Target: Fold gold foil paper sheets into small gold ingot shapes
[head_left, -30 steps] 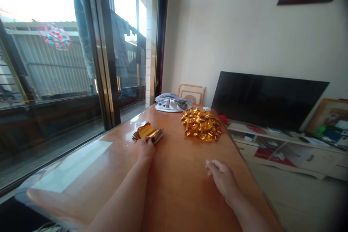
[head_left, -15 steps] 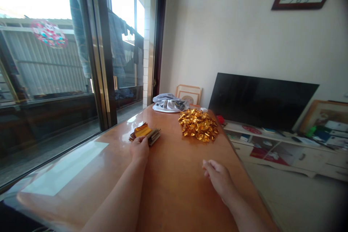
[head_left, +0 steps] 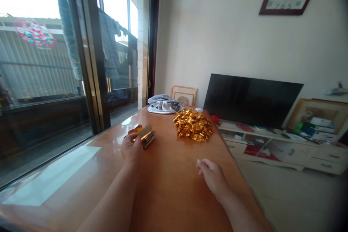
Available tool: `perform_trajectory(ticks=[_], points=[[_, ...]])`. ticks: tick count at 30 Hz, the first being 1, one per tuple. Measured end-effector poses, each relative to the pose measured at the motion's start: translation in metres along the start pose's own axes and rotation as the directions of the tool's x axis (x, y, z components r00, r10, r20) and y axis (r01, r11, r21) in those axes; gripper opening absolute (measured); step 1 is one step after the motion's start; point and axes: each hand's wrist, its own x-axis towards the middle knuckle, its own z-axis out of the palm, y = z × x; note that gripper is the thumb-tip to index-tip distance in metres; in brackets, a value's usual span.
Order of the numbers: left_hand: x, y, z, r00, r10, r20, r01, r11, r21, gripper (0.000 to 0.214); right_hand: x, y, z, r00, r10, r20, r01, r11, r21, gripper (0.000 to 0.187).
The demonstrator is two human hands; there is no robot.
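My left hand [head_left: 132, 147] is at a stack of gold foil paper [head_left: 149, 138] on the left half of the table. Its thumb and fingers pinch a sheet of gold foil paper [head_left: 144, 131], whose dull side is tilted up above the stack. Over the table's right side, my right hand [head_left: 208, 172] is closed with its fingers curled in, and nothing shows in them. Beyond it lies a heap of folded gold foil pieces [head_left: 193, 126], apart from both hands.
The glossy wooden table [head_left: 168, 185] runs along a glass sliding door [head_left: 94, 61]. Folded clothes [head_left: 164, 104] lie at its far end. Past its right edge stand a television [head_left: 250, 99] and a low white cabinet [head_left: 290, 156].
My left hand has lifted a sheet from the stack, so its dull side now shows. My right hand stays closed in about the same place. The view has turned slightly right.
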Motion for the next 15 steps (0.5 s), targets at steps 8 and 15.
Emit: perform_trajectory(ticks=[8,15], points=[[-0.037,0.044,0.000,0.904,0.425,0.053,-0.428,0.897,0.105,0.017,-0.002,-0.015,-0.002,0.992,-0.102,-0.075,0.104,0.995,0.013,0.043],[-0.077,0.062,0.004,0.845,0.465,0.263,-0.448,0.885,-0.125,0.022,-0.008,-0.036,0.001,0.971,-0.190,-0.143,0.204,0.974,0.097,0.037]])
